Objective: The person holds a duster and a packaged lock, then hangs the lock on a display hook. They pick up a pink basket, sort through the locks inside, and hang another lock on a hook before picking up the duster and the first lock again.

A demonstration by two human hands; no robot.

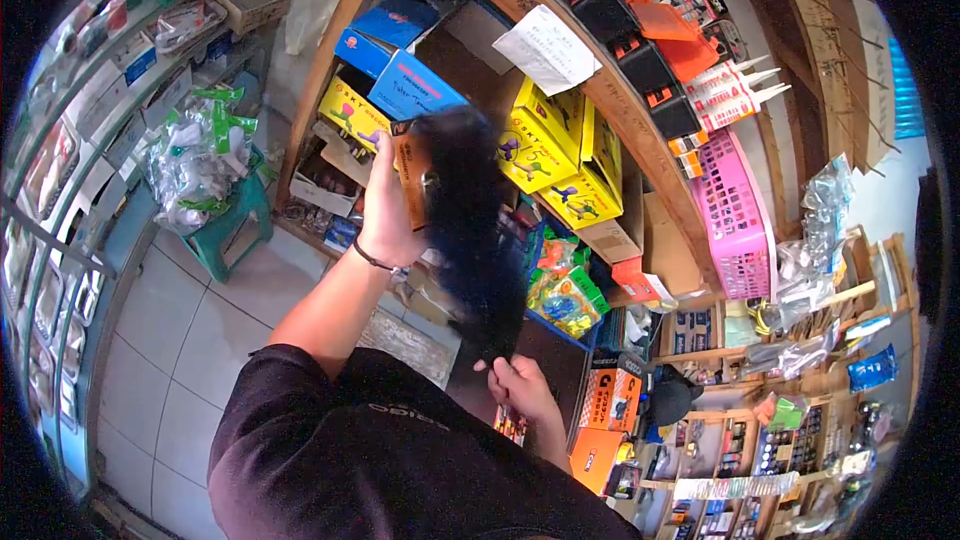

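My left hand point(386, 205), with a dark band at the wrist, is raised in front of the shelf. It grips the side of an orange-brown box point(408, 172); most of its fingers are hidden behind the box. A black feather duster point(465, 210), smeared by motion, passes across the box's right side and covers part of the shelf. Low in the middle, my right hand point(525, 392) is closed around the duster's lower end. A red-and-white patterned piece point(510, 425) shows just below that hand.
Yellow boxes point(545, 140) and blue boxes point(415, 85) fill the wooden shelf ahead. A pink basket point(735, 225) hangs at the right. Orange boxes point(612, 395) stand near my right hand. At the left, a green stool point(215, 250) bears plastic bags on the tiled floor.
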